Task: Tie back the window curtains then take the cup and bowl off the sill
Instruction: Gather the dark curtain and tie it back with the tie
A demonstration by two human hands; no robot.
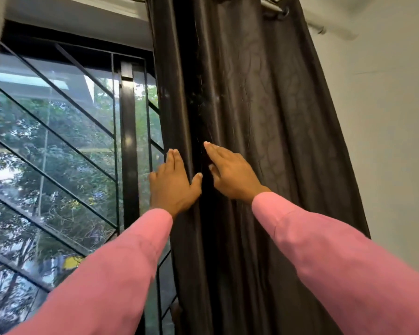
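While both hands lie flat on it, the curtain (271, 105), dark and glossy, hangs in gathered folds from 12 o'clock down to 6 o'clock through the middle of the view.
Left hand (173, 189): just below centre. Its fingers (174, 158) are straight and together, pointing to 12 o'clock, pressed on the curtain's left edge. The thumb spreads toward 3 o'clock onto a fold. Nothing is gripped.
Right hand (232, 176): just beside the left, at its 3 o'clock, with a deep dark fold between them. Its fingers (214, 151) are straight, slanting toward 11 o'clock, laid loose on the cloth and pinching nothing.
Sleeves (107, 274): pink, entering from 7 and 5 o'clock.
Window (58, 141): 9 o'clock, glass behind a black grille (128, 141) of slanted bars.
Rod (270, 4): 1 o'clock.
Wall (397, 141): pale, 3 o'clock.
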